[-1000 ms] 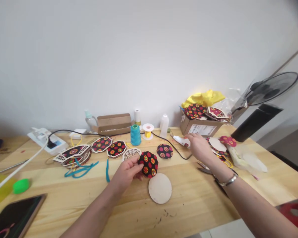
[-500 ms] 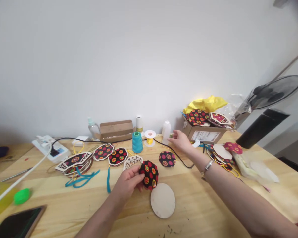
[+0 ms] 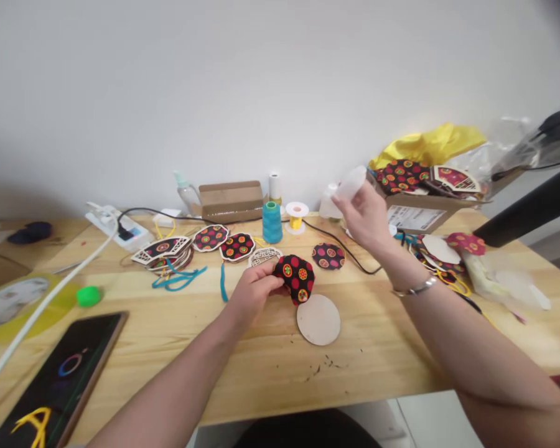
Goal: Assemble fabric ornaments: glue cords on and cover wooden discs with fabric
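My left hand (image 3: 259, 287) is closed on the edge of a black fabric piece (image 3: 296, 278) patterned with red and yellow flowers, held just above the table. Below it lies a pale round disc (image 3: 319, 320), whose upper edge the fabric overlaps in view. My right hand (image 3: 368, 214) is raised and wrapped round a translucent white plastic bottle (image 3: 353, 183), which tilts up to the right; my fingers hide part of it. Another whitish bottle (image 3: 329, 203) stands just left of that hand. A round patterned fabric disc (image 3: 329, 256) lies flat between my hands.
Along the wall stand a teal thread cone (image 3: 272, 224), a yellow thread spool (image 3: 297, 219) and an open cardboard box (image 3: 231, 202). Patterned fabric pieces in wooden frames (image 3: 163, 250) lie left. A filled carton (image 3: 417, 211) sits right. A phone (image 3: 70, 367) lies front left; a black cable (image 3: 340, 235) crosses behind.
My right hand has lifted a white bottle from beside the standing one and tilted it. My left hand still holds the black fabric piece. The view has tipped downward.
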Action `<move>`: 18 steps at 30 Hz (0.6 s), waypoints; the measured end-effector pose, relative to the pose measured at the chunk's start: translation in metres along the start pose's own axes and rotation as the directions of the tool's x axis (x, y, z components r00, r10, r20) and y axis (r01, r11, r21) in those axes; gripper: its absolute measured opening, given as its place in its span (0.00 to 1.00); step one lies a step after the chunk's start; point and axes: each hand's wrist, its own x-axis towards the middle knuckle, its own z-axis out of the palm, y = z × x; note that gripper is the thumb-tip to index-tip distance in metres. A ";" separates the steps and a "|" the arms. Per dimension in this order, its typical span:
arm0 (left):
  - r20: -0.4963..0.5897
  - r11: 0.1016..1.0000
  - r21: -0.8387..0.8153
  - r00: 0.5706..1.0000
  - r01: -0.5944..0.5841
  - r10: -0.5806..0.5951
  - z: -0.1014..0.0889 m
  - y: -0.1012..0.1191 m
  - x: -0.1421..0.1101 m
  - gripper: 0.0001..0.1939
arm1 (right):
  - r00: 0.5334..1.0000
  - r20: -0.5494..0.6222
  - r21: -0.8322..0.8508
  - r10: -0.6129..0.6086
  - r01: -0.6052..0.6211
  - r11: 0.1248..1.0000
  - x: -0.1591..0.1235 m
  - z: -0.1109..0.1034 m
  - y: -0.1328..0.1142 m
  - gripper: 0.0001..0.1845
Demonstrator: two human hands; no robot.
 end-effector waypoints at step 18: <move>-0.153 0.999 0.043 0.988 0.034 -0.027 0.006 -0.005 0.003 0.10 | 0.767 0.642 0.463 0.003 -0.391 0.795 -0.107 -0.054 0.000 0.27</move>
